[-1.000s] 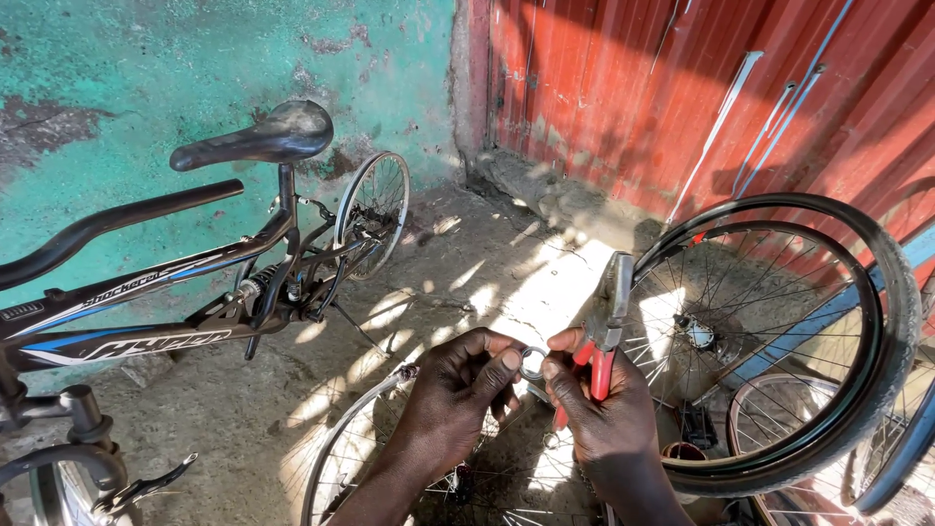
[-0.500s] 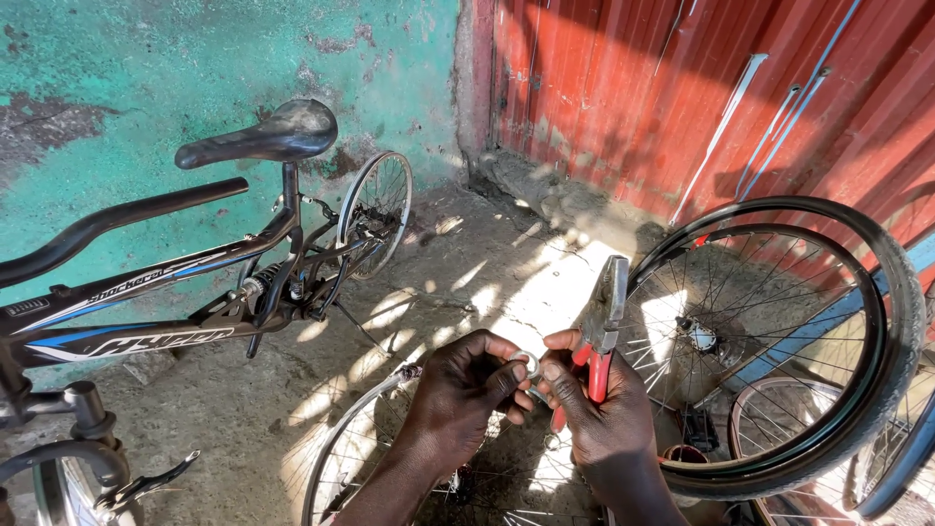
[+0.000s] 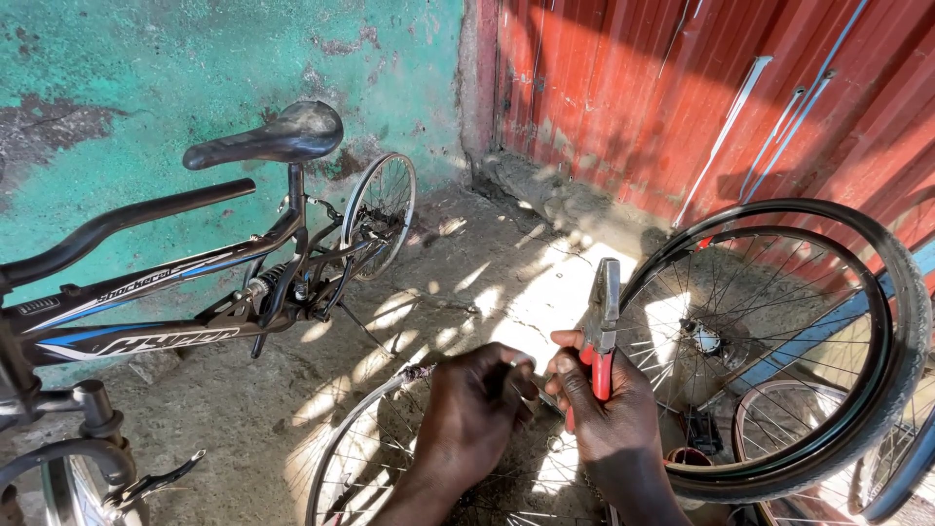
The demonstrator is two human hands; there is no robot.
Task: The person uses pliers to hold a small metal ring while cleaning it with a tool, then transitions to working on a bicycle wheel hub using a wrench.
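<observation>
Head view: left hand [image 3: 477, 414] hides small part; right hand [image 3: 609, 409] grips pliers [image 3: 604, 321].

A single head-worn camera looks steeply down and forward from close above the hands [image 3: 545, 409], over the dirt ground [image 3: 292, 390], reaching as far as the teal wall [image 3: 195, 68] and red metal sheeting [image 3: 623, 88].
</observation>
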